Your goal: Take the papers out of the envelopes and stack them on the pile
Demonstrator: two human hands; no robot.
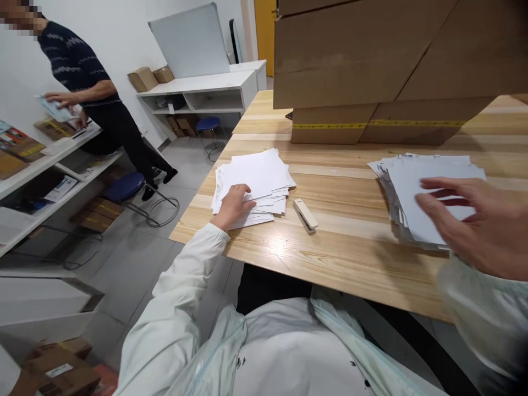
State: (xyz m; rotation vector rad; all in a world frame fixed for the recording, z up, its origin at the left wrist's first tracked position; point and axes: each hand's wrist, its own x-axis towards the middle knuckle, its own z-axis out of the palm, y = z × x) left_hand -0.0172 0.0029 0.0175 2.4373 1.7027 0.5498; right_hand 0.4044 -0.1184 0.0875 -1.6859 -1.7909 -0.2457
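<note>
My left hand rests on the near edge of a loose stack of white paper sheets at the table's left side, fingers spread a little. Over at the right, my right hand hovers at a taller, uneven stack of white paper. Its thumb and fingers are apart with nothing between them; whether it touches the top sheet I cannot tell. Between the two stacks lies a cream stapler, nearer the left one.
Large cardboard boxes stand stacked at the back of the wooden table. A person stands at a white shelf bench on the left, papers in hand. Blue stools and floor boxes are on that side.
</note>
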